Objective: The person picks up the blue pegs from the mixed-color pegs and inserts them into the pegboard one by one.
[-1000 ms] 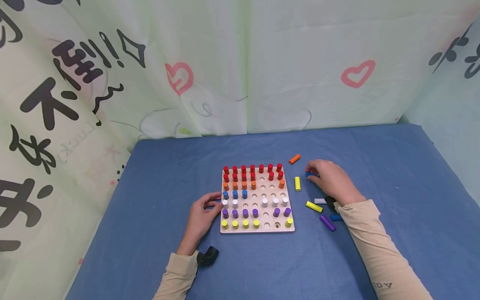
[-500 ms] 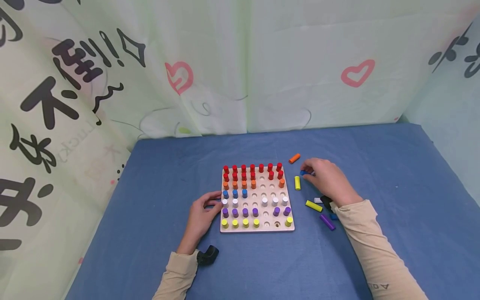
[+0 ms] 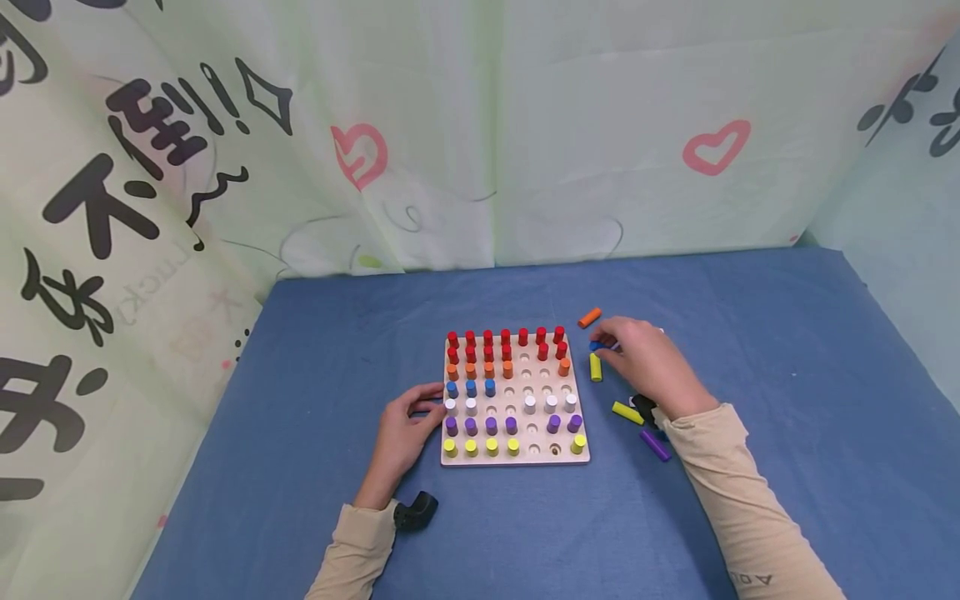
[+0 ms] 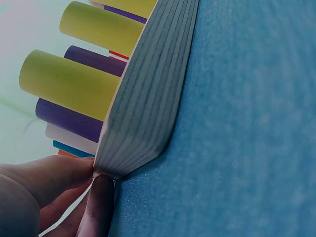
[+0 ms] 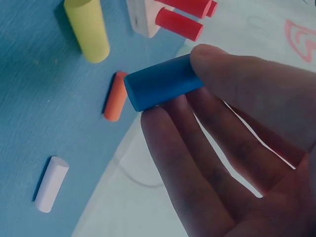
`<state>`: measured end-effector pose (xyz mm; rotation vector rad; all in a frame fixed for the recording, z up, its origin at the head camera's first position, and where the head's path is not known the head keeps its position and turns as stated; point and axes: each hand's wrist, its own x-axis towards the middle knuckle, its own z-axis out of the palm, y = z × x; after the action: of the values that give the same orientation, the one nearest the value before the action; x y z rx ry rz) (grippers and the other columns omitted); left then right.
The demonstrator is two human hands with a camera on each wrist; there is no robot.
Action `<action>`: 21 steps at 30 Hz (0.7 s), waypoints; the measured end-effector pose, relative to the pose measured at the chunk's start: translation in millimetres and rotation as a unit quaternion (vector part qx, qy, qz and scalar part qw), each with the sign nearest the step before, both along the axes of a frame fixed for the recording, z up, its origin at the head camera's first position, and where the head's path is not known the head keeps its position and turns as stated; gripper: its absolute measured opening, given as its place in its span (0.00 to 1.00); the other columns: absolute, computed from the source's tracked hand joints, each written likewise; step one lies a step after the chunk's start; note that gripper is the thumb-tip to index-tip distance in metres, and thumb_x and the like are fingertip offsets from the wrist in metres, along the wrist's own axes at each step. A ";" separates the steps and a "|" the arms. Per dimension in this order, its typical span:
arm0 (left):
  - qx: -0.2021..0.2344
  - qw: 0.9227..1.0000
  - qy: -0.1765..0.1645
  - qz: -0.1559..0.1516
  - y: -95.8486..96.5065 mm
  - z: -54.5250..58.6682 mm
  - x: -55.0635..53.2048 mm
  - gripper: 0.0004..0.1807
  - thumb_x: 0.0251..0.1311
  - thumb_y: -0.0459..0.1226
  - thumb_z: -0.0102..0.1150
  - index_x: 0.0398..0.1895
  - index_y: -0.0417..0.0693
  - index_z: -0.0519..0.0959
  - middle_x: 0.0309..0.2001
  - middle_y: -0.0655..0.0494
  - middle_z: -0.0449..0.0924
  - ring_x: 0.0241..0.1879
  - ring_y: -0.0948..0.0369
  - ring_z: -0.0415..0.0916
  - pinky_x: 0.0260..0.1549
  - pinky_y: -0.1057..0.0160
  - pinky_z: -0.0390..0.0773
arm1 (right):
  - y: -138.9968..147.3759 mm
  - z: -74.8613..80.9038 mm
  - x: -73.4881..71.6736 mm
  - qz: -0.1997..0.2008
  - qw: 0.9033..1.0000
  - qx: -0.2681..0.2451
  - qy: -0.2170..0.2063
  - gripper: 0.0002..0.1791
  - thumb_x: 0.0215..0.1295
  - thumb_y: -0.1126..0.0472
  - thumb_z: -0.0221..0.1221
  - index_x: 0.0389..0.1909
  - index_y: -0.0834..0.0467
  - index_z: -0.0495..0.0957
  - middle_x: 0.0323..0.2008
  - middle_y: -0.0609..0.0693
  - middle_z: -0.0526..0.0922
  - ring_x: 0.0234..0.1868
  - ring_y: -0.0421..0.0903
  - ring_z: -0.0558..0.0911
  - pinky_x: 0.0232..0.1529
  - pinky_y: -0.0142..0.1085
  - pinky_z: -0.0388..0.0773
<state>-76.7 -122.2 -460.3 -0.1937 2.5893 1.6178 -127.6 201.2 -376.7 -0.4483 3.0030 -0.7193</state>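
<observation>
My right hand (image 3: 652, 360) pinches a blue peg (image 5: 163, 81) between thumb and fingers, just right of the wooden pegboard (image 3: 534, 450). The right wrist view shows the peg lying roughly level, one end sticking out past the fingertips. A yellow peg (image 3: 596, 367) and an orange peg (image 3: 589, 317) lie on the cloth near this hand. My left hand (image 3: 402, 433) rests its fingertips against the board's left edge, thumb and finger touching the wood in the left wrist view. Rows of red, orange, blue, white, purple and yellow pegs stand in the board, with several bare holes between them.
A second yellow peg (image 3: 627, 412) and a purple peg (image 3: 656, 445) lie to the right of the board. Partly covered by the right wrist are more loose pegs. A white peg (image 5: 52, 185) lies beyond the right hand. Blue cloth (image 3: 337, 350) covers the table; a printed curtain hangs behind.
My right hand has moved left toward the board, carrying the blue peg close to the upright-lying yellow one. The left hand has stayed at the board's edge.
</observation>
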 end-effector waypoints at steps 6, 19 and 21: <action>-0.001 1.000 0.000 0.001 -0.1 0.4 0.5 0.20 0.63 0.37 0.65 0.59 0.48 0.80 0.54 0.51 0.82 0.46 0.57 0.79 0.48 0.57 0.82 | -5.1 1.1 0.5 0.003 1.000 -0.010 -0.008 0.14 0.61 0.73 0.64 0.48 0.68 0.81 0.44 0.62 0.85 0.45 0.58 0.84 0.49 0.52 0.81; -0.005 1.000 0.001 -0.001 -0.2 -1.5 -0.9 0.20 0.64 0.37 0.65 0.59 0.48 0.79 0.55 0.52 0.81 0.46 0.57 0.79 0.47 0.57 0.83 | -14.8 2.2 3.4 0.023 0.999 -0.028 -0.010 0.14 0.61 0.71 0.65 0.48 0.67 0.82 0.46 0.63 0.85 0.44 0.57 0.85 0.46 0.49 0.83; -0.005 1.000 -0.001 -0.002 -0.4 -1.6 -1.2 0.20 0.64 0.37 0.65 0.59 0.49 0.79 0.55 0.52 0.81 0.47 0.57 0.79 0.47 0.57 0.83 | -15.6 2.6 3.8 0.028 0.999 -0.032 -0.010 0.14 0.61 0.71 0.66 0.48 0.67 0.82 0.45 0.62 0.85 0.43 0.56 0.85 0.45 0.49 0.83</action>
<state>-77.8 -122.6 -461.9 -0.1916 2.5960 1.6022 -123.8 185.5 -374.1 -0.5225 2.9435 -0.8115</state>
